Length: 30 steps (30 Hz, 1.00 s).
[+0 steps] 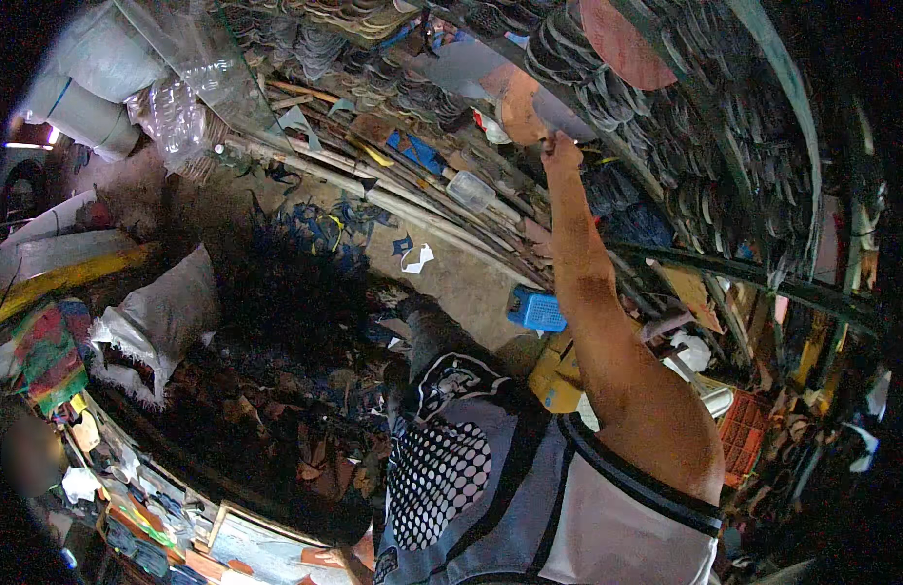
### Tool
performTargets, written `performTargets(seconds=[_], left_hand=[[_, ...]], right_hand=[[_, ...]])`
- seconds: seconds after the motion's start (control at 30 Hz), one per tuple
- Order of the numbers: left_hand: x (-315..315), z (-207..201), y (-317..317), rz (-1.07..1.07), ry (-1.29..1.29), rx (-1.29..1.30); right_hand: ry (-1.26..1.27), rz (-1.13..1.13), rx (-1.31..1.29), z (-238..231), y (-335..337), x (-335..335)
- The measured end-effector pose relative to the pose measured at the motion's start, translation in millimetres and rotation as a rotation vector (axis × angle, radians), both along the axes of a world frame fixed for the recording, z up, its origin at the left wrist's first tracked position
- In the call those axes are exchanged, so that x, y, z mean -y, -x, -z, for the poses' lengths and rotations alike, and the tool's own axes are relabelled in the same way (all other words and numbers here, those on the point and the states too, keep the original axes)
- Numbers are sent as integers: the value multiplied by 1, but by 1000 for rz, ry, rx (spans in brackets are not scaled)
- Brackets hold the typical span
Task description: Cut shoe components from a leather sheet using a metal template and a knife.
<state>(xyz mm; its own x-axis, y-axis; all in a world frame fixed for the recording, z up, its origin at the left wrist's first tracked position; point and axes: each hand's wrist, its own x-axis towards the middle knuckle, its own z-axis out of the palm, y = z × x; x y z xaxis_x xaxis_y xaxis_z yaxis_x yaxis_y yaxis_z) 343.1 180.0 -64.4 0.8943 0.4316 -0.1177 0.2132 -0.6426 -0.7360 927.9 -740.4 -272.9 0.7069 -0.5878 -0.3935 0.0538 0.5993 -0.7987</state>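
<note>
My right arm reaches up and away toward a rack of hanging dark curved pieces (656,136). Closed at its end, my right hand (562,153) pinches the near edge of a flat orange-brown sheet (520,102). A grey rounded sheet (456,68) lies just left of it. The exact kind of these sheets does not show. At the bottom edge, my left hand (325,557) is partly visible over a pale board (261,541), its fingers stretched out. Nothing shows in it, and most of that arm is cut off.
Long poles (442,219) run along the rack's foot. A blue plastic basket (536,309) and a yellow container (557,375) stand by my right side. Dark scraps (315,429) cover the floor, with a white sack (169,317) at left. An orange crate (742,434) sits at right.
</note>
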Motion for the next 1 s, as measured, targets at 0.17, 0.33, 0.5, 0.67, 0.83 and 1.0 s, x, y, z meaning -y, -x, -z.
performTargets(seconds=[0.17,0.33,0.5,0.67,0.83,1.0], left_hand=[[3,-53,25,-118,-88,-38],[3,-25,3,-176,3,3],[2,-28,3,-272,-8,16],[-2,-6,-31,-323,42,61],[-5,10,-57,-381,85,95],[-2,12,-68,-444,125,111]], right_hand=[[73,32,-434,-28,3,-155],[-379,-548,389,3,22,-132],[-53,-377,-295,5,-46,-250],[-363,-378,-32,15,-115,-248],[-503,-207,-55,20,-150,-256],[-478,-234,-201,5,-138,-320]])
